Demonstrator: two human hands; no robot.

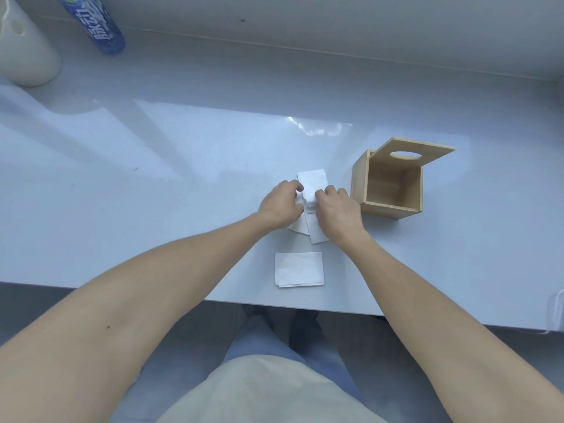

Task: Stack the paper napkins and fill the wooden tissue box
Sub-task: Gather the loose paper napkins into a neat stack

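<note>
While the wooden tissue box (389,186) stands on the table (152,178) with its interior showing bare and its holed lid (413,154) propped at the far side, no napkins lie inside it. Just left of it, the left hand (282,204) and right hand (337,209) close together around a small stack of napkins (309,196) resting over loose napkins (314,178). One separate folded napkin (299,269) lies near the table's front edge; broad open surface extends left toward a blue bottle (97,22) and white container (24,47).
</note>
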